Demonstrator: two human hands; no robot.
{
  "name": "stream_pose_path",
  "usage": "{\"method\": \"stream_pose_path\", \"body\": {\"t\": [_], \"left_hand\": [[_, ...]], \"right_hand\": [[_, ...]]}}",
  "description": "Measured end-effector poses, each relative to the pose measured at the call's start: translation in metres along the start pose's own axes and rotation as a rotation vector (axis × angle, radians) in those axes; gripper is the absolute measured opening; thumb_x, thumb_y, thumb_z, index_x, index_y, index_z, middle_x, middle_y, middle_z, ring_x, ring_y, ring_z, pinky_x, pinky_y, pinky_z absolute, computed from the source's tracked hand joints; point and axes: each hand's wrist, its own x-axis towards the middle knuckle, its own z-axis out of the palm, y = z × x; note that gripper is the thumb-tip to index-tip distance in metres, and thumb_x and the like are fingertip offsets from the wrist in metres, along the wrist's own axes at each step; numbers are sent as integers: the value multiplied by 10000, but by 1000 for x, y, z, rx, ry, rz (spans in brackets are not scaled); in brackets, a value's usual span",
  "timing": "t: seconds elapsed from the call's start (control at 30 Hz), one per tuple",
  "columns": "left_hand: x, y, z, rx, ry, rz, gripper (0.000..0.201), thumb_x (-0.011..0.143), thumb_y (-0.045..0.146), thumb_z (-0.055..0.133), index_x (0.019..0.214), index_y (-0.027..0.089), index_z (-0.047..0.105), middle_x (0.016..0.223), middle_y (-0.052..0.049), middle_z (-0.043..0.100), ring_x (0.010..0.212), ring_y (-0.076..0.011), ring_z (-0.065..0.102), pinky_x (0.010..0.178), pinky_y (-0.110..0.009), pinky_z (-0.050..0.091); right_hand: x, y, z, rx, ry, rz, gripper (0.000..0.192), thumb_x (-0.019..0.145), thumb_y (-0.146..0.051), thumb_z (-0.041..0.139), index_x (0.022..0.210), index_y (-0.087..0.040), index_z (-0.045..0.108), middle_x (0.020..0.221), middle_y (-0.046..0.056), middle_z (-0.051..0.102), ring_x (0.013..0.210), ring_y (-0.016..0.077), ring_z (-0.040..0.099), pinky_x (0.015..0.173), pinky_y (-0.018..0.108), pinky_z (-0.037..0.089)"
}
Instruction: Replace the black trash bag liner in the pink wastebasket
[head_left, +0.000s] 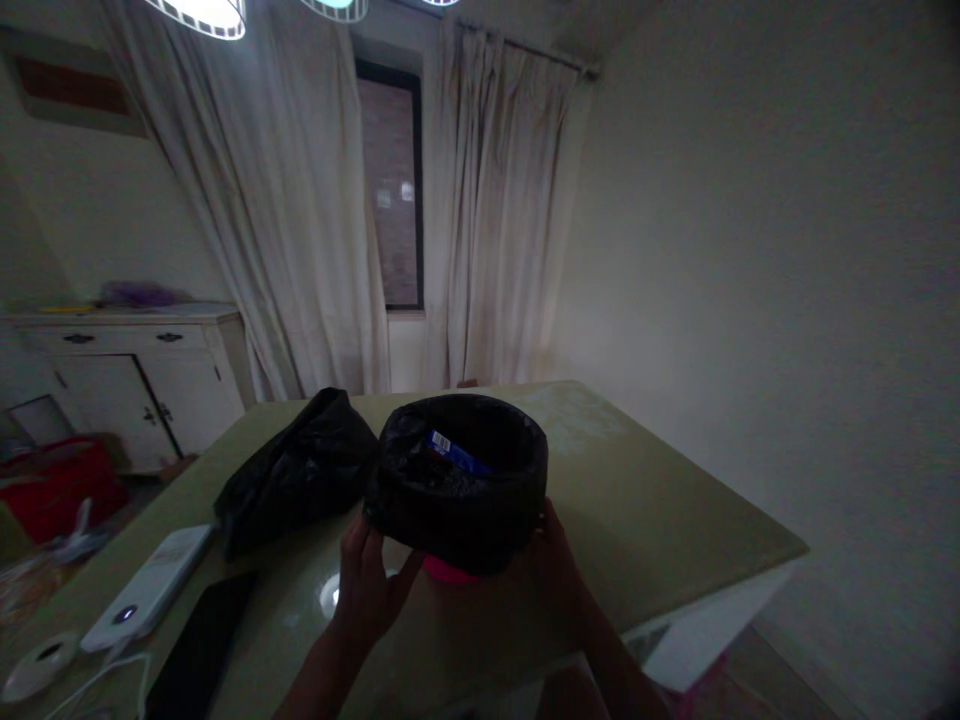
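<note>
A small pink trash bin [448, 572] stands on the table in front of me, mostly covered by a black garbage bag [457, 525] folded out over its rim. Inside the lined opening lies a blue packet [459, 455] with a white barcode. My left hand [369, 580] grips the bag's lower left edge, its thumb towards the pink base. On the opposite side my right hand [556, 560] holds the bag's lower right edge, its fingers partly hidden behind the plastic. Left of the bin a second black plastic bag [300, 470] lies crumpled, close against the lined one.
A white power bank [150, 588], a black phone [202, 645], a white roll [41, 665] and a cable [105, 675] lie on the table's left. The greenish tabletop [660, 510] ends near the right wall. A white cabinet [112, 370] and a red bag [64, 490] stand beyond.
</note>
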Motion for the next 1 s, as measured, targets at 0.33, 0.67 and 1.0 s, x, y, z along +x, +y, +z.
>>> {"method": "stream_pose_path", "body": {"t": [0.33, 0.67, 1.0], "left_hand": [[118, 22, -10, -110, -277, 250, 177, 1082, 311, 567, 946, 218, 630, 852, -56, 675, 835, -251, 619, 863, -415, 493], [121, 34, -12, -110, -126, 219, 287, 985, 189, 495, 710, 265, 466, 646, -21, 503, 645, -218, 474, 670, -399, 347], [124, 34, -15, -54, -95, 203, 301, 976, 194, 516, 683, 255, 493, 636, -18, 509, 646, -216, 472, 664, -407, 336]], "right_hand": [[-19, -74, 19, -23, 369, -119, 403, 1051, -511, 417, 1143, -208, 668, 1060, 114, 757, 979, 246, 725, 858, 352, 598], [85, -204, -13, -70, 94, -315, 432, 891, -395, 591, 1205, -168, 781, 1234, 130, 791, 1155, 253, 728, 1059, 394, 565], [131, -266, 31, -334, -532, -504, 359, 877, -126, 592, 1142, -192, 825, 1148, 67, 811, 1076, 210, 743, 1023, 357, 549]]}}
